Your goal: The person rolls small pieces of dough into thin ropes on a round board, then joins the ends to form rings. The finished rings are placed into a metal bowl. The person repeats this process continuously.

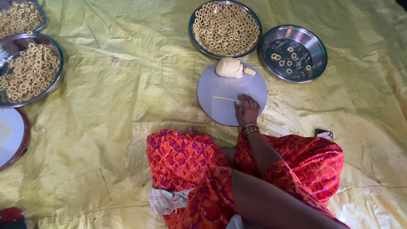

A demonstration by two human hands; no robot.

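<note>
My right hand (247,109) lies flat, palm down, on a round pale grey board (220,112) in front of my knees. Its fingertips rest on the right end of a thin rolled dough strand (224,99) that runs leftward across the board. A lump of pale dough (229,67) and a small dough piece (249,71) sit at the board's far edge. Bangles circle the wrist. My left hand is out of sight.
Beyond the board stand a steel plate full of dough rings (225,28) and a steel bowl (294,53) with a few rings. At the left edge are two more ring-filled plates (29,70), (19,17) and a white plate (10,133). A phone (324,134) lies by my right knee on the yellow sheet (118,106).
</note>
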